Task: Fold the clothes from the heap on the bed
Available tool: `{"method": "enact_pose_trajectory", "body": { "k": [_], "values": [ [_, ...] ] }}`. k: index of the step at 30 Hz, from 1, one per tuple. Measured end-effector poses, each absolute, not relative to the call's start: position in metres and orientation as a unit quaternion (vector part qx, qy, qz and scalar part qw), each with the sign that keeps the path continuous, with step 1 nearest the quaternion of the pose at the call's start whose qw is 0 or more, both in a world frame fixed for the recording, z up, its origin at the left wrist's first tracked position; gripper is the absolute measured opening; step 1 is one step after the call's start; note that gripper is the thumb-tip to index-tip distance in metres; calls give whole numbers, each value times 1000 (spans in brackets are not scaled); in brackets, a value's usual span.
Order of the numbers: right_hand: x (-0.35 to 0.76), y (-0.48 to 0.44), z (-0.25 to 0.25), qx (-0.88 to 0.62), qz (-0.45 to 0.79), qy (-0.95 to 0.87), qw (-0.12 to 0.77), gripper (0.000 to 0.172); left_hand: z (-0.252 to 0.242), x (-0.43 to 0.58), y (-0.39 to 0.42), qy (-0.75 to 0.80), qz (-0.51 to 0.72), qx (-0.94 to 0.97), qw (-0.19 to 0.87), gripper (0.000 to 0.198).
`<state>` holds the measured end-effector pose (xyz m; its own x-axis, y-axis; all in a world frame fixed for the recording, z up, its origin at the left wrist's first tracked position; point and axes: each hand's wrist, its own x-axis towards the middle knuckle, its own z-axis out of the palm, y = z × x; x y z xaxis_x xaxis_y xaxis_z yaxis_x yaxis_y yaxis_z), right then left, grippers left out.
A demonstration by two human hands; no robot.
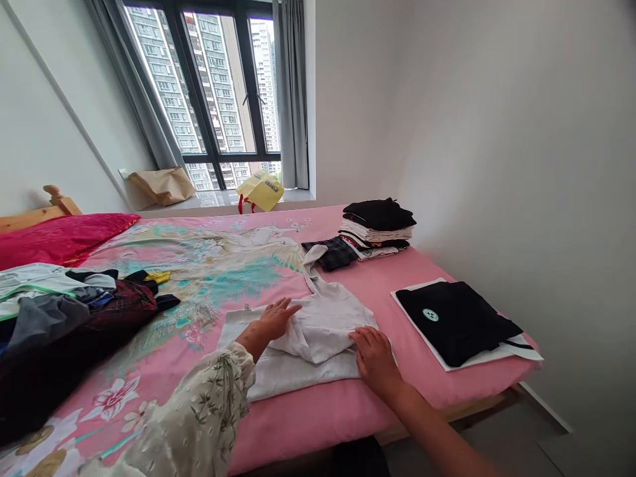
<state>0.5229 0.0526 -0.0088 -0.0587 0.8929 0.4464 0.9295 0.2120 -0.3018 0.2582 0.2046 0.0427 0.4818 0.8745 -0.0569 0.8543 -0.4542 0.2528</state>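
Note:
A light grey long-sleeved top [322, 318] lies partly folded near the front edge of the bed, with creases across its middle. One sleeve [314, 262] stretches away toward the dark plaid garment behind it. My left hand [272, 323] rests on the left part of the top, fingers stretched out and thumb apart. At the right side of the same top, my right hand [375, 354] has its fingers bent together over a raised fold of cloth; its thumb is mostly hidden.
A stack of folded clothes [380, 228] stands at the back right beside the folded plaid garment [335, 254]. A black garment [460, 321] lies on a white sheet [444, 361] at the right. Loose clothes [74, 324] are heaped on the bedspread [238, 265] at the left, near a red pillow [64, 237].

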Motion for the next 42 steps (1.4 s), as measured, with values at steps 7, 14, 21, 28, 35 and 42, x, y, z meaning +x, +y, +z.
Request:
{"method": "enact_pose_trajectory", "body": {
  "k": [7, 14, 21, 28, 35, 42],
  "values": [
    [533, 46, -1, -598, -52, -732, 321, 36, 72, 258, 229, 448, 23, 892, 62, 13],
    [498, 38, 23, -343, 80, -875, 332, 28, 143, 254, 277, 533, 96, 840, 21, 19],
    [503, 95, -8, -550, 65, -779, 293, 40, 157, 283, 305, 565, 219, 795, -24, 29],
    [540, 106, -21, -651, 62, -703, 282, 41, 59, 319, 221, 397, 158, 903, 48, 15],
    [541, 144, -2, -721, 51, -665, 187, 31, -10, 351, 122, 338, 202, 913, 104, 15],
    [524, 191, -10, -743, 65, -640, 187, 17, -11, 352, 111, 418, 212, 878, 97, 11]
  ]
}}
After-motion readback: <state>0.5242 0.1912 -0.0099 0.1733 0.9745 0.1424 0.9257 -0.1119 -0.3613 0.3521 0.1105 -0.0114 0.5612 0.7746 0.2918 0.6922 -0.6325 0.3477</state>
